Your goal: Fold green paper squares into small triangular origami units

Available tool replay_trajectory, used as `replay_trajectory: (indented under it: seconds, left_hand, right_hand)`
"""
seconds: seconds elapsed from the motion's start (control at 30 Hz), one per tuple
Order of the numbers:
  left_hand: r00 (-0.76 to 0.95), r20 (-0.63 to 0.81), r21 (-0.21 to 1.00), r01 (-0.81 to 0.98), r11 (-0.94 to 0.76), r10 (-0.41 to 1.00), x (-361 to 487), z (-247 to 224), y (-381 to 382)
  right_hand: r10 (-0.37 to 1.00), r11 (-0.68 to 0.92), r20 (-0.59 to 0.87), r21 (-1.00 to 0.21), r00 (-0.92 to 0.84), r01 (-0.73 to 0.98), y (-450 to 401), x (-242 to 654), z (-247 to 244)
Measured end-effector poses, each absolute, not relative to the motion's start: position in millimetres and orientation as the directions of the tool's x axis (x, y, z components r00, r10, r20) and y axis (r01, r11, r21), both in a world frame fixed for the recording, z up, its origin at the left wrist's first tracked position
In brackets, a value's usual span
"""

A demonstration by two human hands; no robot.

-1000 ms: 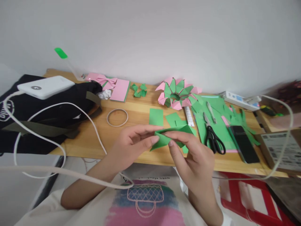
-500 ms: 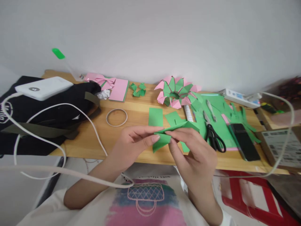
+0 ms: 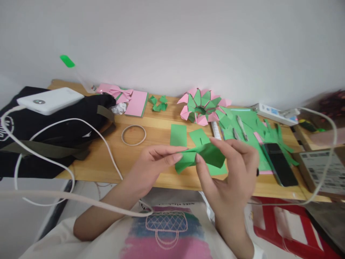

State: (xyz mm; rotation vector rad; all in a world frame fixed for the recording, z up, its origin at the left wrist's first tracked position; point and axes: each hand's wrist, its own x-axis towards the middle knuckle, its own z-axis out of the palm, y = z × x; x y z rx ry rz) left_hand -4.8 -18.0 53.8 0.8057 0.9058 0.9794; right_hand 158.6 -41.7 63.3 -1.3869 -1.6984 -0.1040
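Note:
Above the front edge of the table, a folded sheet of green paper [image 3: 210, 155] is between both hands. My left hand [image 3: 151, 167] pinches its left end between thumb and fingers. The thumb of my right hand [image 3: 231, 172] presses near the middle fold, while its index finger touches the top edge; thumb and finger are spread along the paper. Flat green paper pieces [image 3: 178, 135] lie just behind it. Farther back stands a ring of folded pink and green paper [image 3: 201, 106], petals flaring outward. Black scissors are mostly hidden behind my right hand.
A glue stick [image 3: 215, 130], a utility knife [image 3: 242, 127], a phone [image 3: 279, 163] and green scraps lie to the right, before a power strip [image 3: 275, 112]. Left are a tape ring [image 3: 134, 135], pink paper [image 3: 136, 103], a black bag [image 3: 88, 126] and a power bank [image 3: 51, 100] with its white cable.
My right hand has shifted right and its index finger has lifted away from the thumb. The right part of the green paper has swung down and shows more of its face. My left hand stays put.

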Motion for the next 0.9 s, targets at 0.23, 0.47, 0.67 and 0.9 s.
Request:
replay_trajectory:
  seconds: [0.23, 0.47, 0.67, 0.9]
  left_hand:
    - [0.261, -0.273, 0.917, -0.219, 0.332, 0.926, -8, 54, -14]
    - [0.344, -0.233, 0.954, -0.099, 0.282, 0.910, -1, 54, -11]
    - [0.363, -0.217, 0.972, 0.001, 0.233, 0.906, -2, 54, -13]
    - [0.403, -0.210, 0.963, -0.075, 0.261, 0.891, -16, 49, -22]
  right_hand:
    - [0.888, 0.392, 0.448, -0.619, -0.104, 0.680, -34, 180, 73]
    - [0.917, 0.338, 0.396, -0.701, -0.052, 0.628, -37, 175, 72]
    - [0.924, 0.294, 0.382, -0.714, 0.001, 0.635, -40, 174, 70]
    - [0.918, 0.226, 0.370, -0.781, 0.140, 0.582, -40, 179, 63]
